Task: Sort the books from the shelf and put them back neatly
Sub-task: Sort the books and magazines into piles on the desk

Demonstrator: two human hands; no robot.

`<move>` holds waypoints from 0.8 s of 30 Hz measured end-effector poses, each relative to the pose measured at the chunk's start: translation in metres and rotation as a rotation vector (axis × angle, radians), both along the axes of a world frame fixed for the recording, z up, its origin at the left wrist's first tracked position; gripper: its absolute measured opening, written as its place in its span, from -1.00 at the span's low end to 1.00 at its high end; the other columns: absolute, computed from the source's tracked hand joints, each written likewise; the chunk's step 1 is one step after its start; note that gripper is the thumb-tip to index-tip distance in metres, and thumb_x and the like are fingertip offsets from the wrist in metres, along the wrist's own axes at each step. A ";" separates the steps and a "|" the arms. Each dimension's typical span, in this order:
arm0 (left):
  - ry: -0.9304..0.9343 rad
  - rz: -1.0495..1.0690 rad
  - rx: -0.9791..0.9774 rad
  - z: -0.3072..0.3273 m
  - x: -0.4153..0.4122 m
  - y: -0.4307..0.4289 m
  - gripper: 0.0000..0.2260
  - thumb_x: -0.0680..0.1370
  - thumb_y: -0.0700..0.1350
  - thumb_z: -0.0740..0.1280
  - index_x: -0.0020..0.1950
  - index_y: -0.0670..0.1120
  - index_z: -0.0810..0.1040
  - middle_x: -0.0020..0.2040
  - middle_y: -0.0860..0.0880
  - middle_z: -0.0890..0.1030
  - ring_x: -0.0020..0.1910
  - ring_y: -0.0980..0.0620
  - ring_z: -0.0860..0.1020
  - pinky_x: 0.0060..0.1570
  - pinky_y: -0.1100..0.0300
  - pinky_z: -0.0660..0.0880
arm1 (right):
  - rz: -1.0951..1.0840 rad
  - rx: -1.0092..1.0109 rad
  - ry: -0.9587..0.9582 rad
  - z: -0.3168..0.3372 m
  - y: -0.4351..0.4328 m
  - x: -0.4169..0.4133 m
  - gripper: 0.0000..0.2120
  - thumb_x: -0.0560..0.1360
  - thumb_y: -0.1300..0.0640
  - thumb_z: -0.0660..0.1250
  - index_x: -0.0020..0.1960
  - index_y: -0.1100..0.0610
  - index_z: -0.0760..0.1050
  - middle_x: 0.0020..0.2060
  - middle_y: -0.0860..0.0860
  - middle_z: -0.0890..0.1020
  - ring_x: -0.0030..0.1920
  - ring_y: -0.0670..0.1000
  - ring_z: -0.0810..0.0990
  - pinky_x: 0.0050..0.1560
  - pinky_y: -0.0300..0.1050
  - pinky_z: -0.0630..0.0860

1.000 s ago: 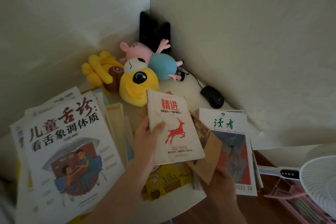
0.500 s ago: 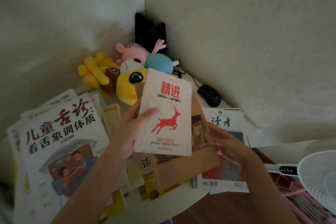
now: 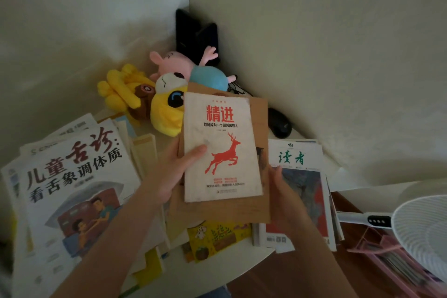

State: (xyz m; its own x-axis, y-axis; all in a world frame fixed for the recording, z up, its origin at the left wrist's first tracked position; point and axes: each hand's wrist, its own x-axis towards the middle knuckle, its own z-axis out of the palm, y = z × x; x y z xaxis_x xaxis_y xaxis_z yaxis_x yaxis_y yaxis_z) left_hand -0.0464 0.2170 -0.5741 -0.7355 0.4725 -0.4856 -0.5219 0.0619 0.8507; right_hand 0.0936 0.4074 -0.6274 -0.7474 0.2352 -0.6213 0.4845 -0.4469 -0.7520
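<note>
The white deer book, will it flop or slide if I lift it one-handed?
Probably fairly stiff: the white deer book is held flat with no sag. Likely light: the left hand pins it with one thumb. It may slide on the brown book behind it if that thumb lets go.

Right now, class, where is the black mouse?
In the head view, the mouse lies right of centre, by the wall, just above the green-titled magazine and right of the held deer book.

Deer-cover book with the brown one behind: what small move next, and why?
Probably square them into one stack: the deer book, gripped by the left hand, lies off-centre on the larger brown book, which the right hand holds.
</note>
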 end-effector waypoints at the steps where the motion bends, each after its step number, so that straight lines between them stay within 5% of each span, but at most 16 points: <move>1: 0.035 -0.002 0.011 0.004 -0.004 -0.001 -0.65 0.50 -0.14 0.37 0.26 0.08 0.47 0.08 -0.02 0.67 -0.02 -0.03 0.67 -0.17 0.08 0.63 | 0.042 0.074 -0.042 -0.008 -0.002 -0.004 -0.47 0.53 -0.24 0.10 0.39 0.02 0.38 0.27 -0.01 0.54 0.28 -0.01 0.51 0.27 -0.03 0.45; 3: 0.099 0.018 0.051 0.014 -0.010 -0.001 -0.63 0.50 -0.16 0.35 0.27 0.10 0.45 0.09 0.00 0.67 0.02 -0.04 0.66 -0.13 0.05 0.63 | 0.211 0.283 -0.033 -0.018 -0.014 -0.014 -0.67 0.64 -0.01 0.12 0.37 0.04 0.37 0.18 -0.08 0.57 0.11 -0.19 0.59 0.04 -0.27 0.53; 5: 0.174 0.049 0.095 0.026 -0.017 -0.003 -0.61 0.52 -0.21 0.31 0.33 0.05 0.42 0.11 0.02 0.66 0.04 -0.02 0.65 -0.13 0.08 0.63 | 0.414 0.478 -0.066 -0.038 -0.028 -0.022 -0.68 0.59 0.17 0.25 0.33 0.09 0.35 0.06 -0.01 0.60 -0.01 -0.09 0.64 -0.06 -0.11 0.61; 7: 0.259 0.053 0.115 0.037 -0.023 -0.008 -0.61 0.54 -0.22 0.29 0.33 0.05 0.41 0.14 0.03 0.65 0.07 -0.01 0.65 -0.11 0.07 0.63 | 0.540 0.655 -0.146 -0.062 -0.042 -0.032 -0.47 0.47 0.19 0.37 0.38 0.17 0.27 0.14 0.13 0.51 0.14 0.15 0.55 0.09 0.18 0.54; 9: 0.287 0.082 0.140 0.045 -0.028 -0.013 -0.63 0.54 -0.22 0.29 0.30 0.09 0.42 0.15 0.03 0.64 0.08 -0.01 0.64 -0.11 0.07 0.62 | 0.596 0.878 -0.258 -0.073 -0.055 -0.042 -0.32 0.42 0.15 0.42 0.44 0.20 0.19 0.29 0.14 0.32 0.34 0.19 0.31 0.31 0.07 0.35; 13: 0.283 0.105 0.169 0.049 -0.028 -0.016 -0.63 0.53 -0.20 0.29 0.30 0.08 0.43 0.17 0.01 0.64 0.10 -0.03 0.63 -0.08 0.06 0.62 | 0.532 0.843 -0.413 -0.080 -0.071 -0.050 -0.30 0.35 0.05 0.53 0.35 0.23 0.27 0.27 0.15 0.28 0.34 0.18 0.26 0.33 -0.01 0.29; 16: 0.248 0.132 0.164 0.044 -0.026 -0.017 -0.61 0.52 -0.19 0.29 0.34 0.04 0.42 0.17 -0.01 0.64 0.10 -0.05 0.63 -0.06 0.02 0.62 | 0.552 0.792 -0.452 -0.084 -0.073 -0.056 -0.40 0.32 0.02 0.52 0.24 0.21 0.36 0.17 0.14 0.44 0.24 0.20 0.41 0.11 -0.11 0.33; 20: 0.231 0.168 0.152 0.040 -0.029 -0.022 -0.59 0.54 -0.19 0.29 0.37 0.02 0.40 0.17 0.00 0.64 0.09 -0.03 0.64 -0.11 0.08 0.62 | 0.587 0.827 -0.442 -0.082 -0.077 -0.055 -0.50 0.40 0.09 0.46 0.21 0.21 0.32 0.19 0.12 0.26 0.25 0.15 0.28 0.05 -0.12 0.31; 24: 0.231 0.190 0.140 0.038 -0.032 -0.027 -0.61 0.57 -0.20 0.27 0.38 0.04 0.40 0.16 0.02 0.64 0.08 -0.01 0.64 -0.14 0.12 0.62 | 0.529 0.655 -0.371 -0.081 -0.086 -0.050 -0.47 0.42 0.15 0.45 0.25 0.20 0.23 0.13 0.05 0.44 0.15 0.07 0.49 0.00 -0.09 0.47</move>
